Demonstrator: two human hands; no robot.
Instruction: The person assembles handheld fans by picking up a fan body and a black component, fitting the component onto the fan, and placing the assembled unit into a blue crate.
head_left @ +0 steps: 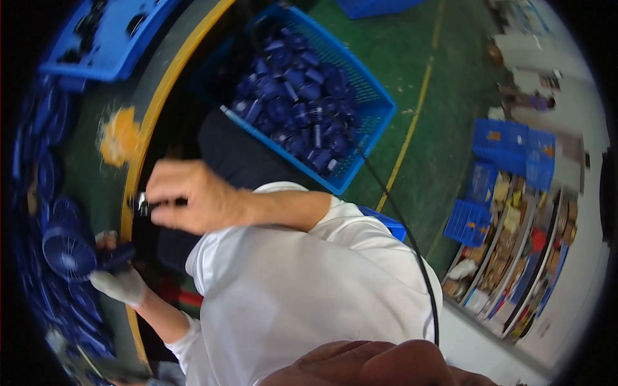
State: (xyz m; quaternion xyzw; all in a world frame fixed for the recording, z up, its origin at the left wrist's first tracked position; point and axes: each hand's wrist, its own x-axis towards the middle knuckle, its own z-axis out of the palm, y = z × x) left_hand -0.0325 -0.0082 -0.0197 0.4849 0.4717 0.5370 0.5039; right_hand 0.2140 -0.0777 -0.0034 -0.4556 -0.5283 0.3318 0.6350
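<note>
The bare right hand (pixel 190 196) has its fingers clamped on a small, blurred dark piece (pixel 142 204) with a shiny tip, while the left hand (pixel 122 285), in a pale glove, closes its fingers around the handle of a blue fan (pixel 69 252) over the surface (pixel 95 204). Beyond it, more blue fans (pixel 49 172) lie massed; a blue basket (pixel 378 110) full of blue parts (pixel 296 96) stands to the person's right, with blue crates (pixel 501 138) farther back.

No readable text, numbers or signs. Orange patch (pixel 121 136) near the worktop's (pixel 87 183) yellow edge: blurred, nothing legible. Blue crates (pixel 499 147), boxes (pixel 496 260) on shelves (pixel 529 248): too small to read.
</note>
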